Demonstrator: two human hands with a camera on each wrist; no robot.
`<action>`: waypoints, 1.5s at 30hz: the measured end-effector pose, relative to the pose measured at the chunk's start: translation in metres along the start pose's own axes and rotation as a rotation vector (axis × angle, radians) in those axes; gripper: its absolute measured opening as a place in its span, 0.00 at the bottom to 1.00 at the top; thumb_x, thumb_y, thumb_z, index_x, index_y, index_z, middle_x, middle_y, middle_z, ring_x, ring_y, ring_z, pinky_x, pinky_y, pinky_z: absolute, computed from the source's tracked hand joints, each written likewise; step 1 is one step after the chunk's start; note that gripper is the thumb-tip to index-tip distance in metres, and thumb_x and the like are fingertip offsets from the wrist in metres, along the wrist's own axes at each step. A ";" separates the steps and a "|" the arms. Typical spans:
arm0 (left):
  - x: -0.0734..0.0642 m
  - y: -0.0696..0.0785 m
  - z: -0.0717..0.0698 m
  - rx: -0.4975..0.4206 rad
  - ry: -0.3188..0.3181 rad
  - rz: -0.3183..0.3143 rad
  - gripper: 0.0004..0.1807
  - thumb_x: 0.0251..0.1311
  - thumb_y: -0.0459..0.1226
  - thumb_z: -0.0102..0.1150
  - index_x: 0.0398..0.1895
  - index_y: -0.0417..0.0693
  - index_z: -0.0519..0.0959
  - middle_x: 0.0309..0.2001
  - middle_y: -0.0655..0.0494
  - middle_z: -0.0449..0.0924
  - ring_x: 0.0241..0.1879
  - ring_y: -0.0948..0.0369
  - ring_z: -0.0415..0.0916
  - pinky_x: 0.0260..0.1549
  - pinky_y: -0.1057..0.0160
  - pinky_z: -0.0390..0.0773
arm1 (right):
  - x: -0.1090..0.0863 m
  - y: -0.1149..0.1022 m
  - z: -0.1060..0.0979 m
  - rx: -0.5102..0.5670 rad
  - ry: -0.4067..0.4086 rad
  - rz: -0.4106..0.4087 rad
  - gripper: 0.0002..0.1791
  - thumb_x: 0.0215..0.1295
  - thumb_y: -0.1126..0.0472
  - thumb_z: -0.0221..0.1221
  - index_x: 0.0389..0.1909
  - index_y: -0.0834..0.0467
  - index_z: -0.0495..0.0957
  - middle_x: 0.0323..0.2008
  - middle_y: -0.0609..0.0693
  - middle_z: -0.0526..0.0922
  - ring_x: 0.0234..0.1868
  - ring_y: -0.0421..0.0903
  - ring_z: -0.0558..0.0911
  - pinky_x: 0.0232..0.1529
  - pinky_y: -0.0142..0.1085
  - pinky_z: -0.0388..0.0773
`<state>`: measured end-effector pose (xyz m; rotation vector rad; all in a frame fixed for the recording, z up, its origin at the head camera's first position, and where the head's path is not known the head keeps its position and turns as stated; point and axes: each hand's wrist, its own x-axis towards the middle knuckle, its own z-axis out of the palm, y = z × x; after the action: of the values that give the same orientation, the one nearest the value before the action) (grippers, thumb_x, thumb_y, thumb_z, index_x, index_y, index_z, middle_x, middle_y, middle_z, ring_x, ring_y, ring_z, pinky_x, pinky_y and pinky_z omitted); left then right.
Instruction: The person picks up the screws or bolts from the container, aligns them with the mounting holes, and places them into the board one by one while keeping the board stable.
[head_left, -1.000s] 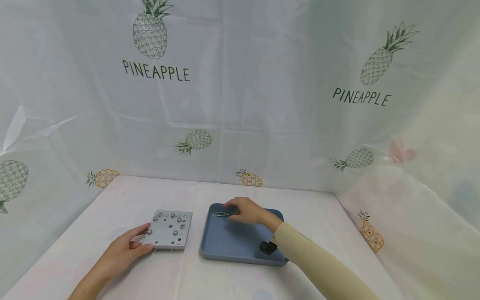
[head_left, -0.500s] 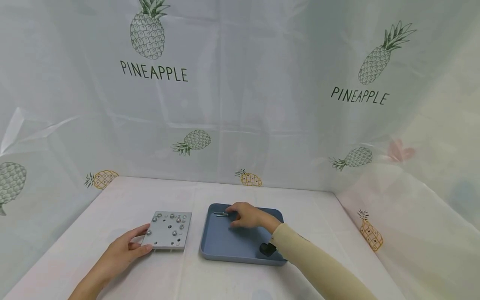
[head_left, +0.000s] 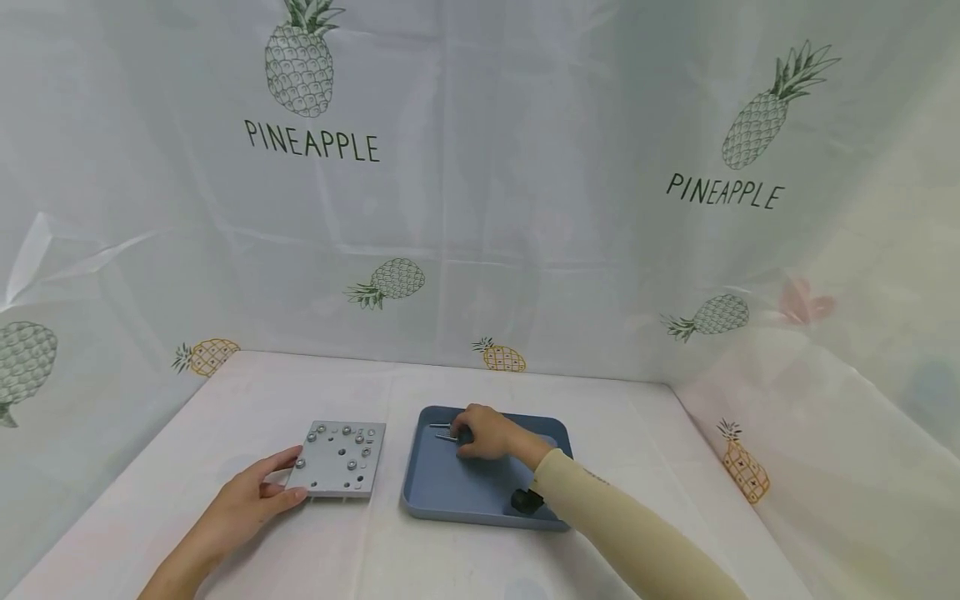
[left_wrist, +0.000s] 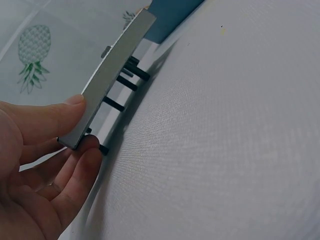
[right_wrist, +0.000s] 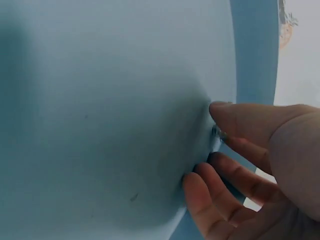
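A silver metal plate (head_left: pixel 330 467) with round bolt heads and holes on top lies at the left of the table; dark bolt shanks (left_wrist: pixel 127 82) stick out beneath it in the left wrist view. My left hand (head_left: pixel 251 493) grips its left edge, thumb (left_wrist: pixel 55 117) on top and fingers below. Inside the blue tray (head_left: pixel 435 500), my right hand (head_left: pixel 487 432) is low with fingers curled, pinching the end of one thin bolt (head_left: pixel 446 437). A bit of that bolt (right_wrist: pixel 219 133) shows between thumb and index finger. Just behind it lies a second bolt (head_left: pixel 439 426).
The black wrist camera (head_left: pixel 527 501) on the right arm hangs over the tray's front right. A white cloth (head_left: pixel 390 567) covers the table. A pineapple-printed curtain (head_left: pixel 517 208) stands behind and at the sides.
My right hand has dipped onto the bolts and curled its fingers; one bolt has come slightly away from the other, toward the front. My left hand and the plate keep their place.
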<state>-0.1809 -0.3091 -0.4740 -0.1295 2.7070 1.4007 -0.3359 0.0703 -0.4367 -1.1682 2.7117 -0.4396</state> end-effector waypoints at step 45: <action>-0.001 0.002 0.002 -0.012 0.006 -0.008 0.50 0.65 0.51 0.74 0.84 0.46 0.59 0.77 0.36 0.65 0.49 0.59 0.79 0.45 0.60 0.77 | 0.023 -0.032 0.006 -0.056 -0.108 -0.177 0.11 0.68 0.61 0.73 0.49 0.48 0.89 0.45 0.41 0.79 0.39 0.34 0.78 0.44 0.24 0.75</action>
<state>-0.1803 -0.3065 -0.4731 -0.1453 2.7003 1.4170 -0.3283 0.0312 -0.4325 -1.4113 2.5553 -0.3150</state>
